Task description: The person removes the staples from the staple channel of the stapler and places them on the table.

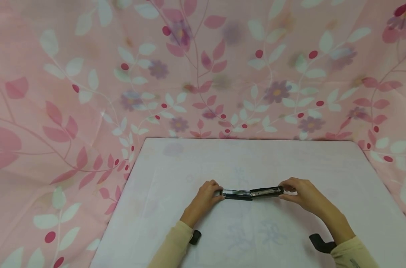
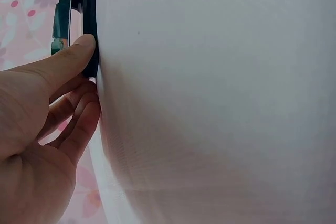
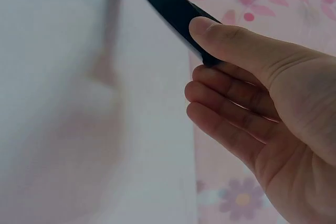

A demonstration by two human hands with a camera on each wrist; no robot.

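Note:
A black stapler [image 1: 237,194] with metal strips along its inside is spread wide into two arms, its middle joint low over the white table. My left hand [image 1: 205,196] pinches its left end between thumb and fingers; in the left wrist view that black arm [image 2: 90,19] lies along the table surface. At the other end, my right hand [image 1: 305,194] grips the right arm, which slants slightly upward. The right wrist view shows the thumb on the dark outer side of this arm [image 3: 168,4], with the fingertips beneath and beside it.
The white table [image 1: 176,160] carries faint bluish marks and stretches out around both hands. Pink floral cloth [image 1: 196,67] hangs behind it and along its sides. Dark bands are worn near both wrists.

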